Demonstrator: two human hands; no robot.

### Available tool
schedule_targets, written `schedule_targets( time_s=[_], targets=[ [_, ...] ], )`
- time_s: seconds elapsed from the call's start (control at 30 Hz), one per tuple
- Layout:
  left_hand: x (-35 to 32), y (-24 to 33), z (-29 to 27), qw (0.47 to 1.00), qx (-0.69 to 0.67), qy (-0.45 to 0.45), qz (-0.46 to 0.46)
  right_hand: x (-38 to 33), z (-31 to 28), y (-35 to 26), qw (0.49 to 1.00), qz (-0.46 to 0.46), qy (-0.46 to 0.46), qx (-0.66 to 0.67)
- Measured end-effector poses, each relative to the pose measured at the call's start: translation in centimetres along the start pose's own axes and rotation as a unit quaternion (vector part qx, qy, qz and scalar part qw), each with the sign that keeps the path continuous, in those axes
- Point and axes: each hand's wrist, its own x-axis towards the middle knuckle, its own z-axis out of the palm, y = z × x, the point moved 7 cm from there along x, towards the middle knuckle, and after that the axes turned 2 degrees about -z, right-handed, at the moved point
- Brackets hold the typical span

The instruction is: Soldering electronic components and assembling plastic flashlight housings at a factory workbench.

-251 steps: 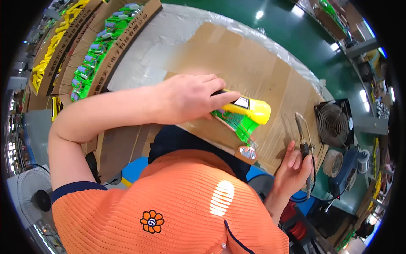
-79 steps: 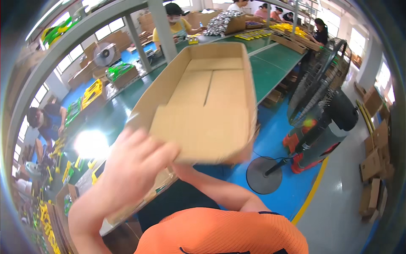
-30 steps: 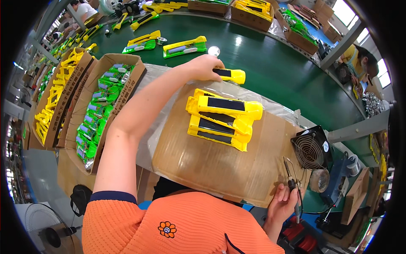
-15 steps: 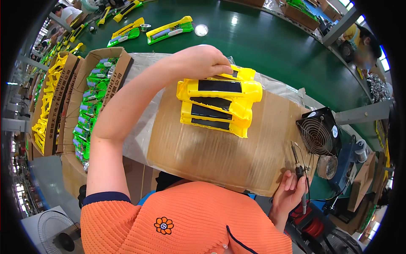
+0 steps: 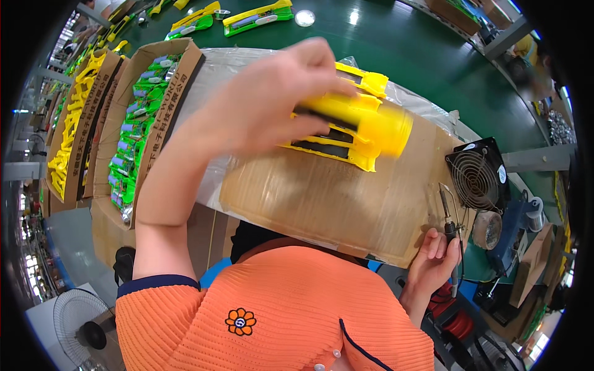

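My left hand [image 5: 272, 93] is closed around a yellow torch-shaped plastic shell [image 5: 391, 128] with a black panel, lifted off the others and smeared by motion. Under and behind it lie more yellow shells with black panels [image 5: 365, 157], on a brown cardboard sheet [image 5: 309, 204]. At the sheet's right edge my right hand [image 5: 427, 269] holds a soldering iron [image 5: 450, 226] like a pen, its tip pointing away from me.
A black fan with a wire guard [image 5: 475, 170] stands on the right, with a round pad [image 5: 487, 230] nearer me. On the left are a carton of green-and-purple assemblies [image 5: 179, 80] and a carton of yellow parts [image 5: 102, 117]. Beyond runs a green belt [image 5: 408, 55] carrying yellow-green pieces.
My left hand has taken a yellow shell from the group and swung it up and nearer me. The view has shifted slightly; my right hand keeps its grip on the soldering iron.
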Motion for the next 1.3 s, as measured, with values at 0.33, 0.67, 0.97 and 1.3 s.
schedule_targets(
  time_s=[0.33, 0.67, 0.97, 1.3],
  targets=[
    [-11.3, 5.9, 8.4, 0.978, 0.18, 0.089, -0.051, 0.4, -1.3, 0.4, 0.999, 0.036, 0.024, 0.023],
    [-13.7, 1.7, -4.7, 0.952, 0.266, 0.053, -0.141, -1.2, 1.6, -0.2, 0.996, 0.008, 0.04, -0.077],
    [-27.2, -27.9, -14.7, 0.896, 0.187, -0.053, -0.4, -0.6, 2.7, -0.2, 0.997, 0.005, 0.037, -0.074],
    [-27.9, -24.9, -14.9, 0.93, 0.178, -0.011, -0.322, -0.3, -0.8, -0.2, 0.991, -0.047, 0.108, -0.066]
  ],
)
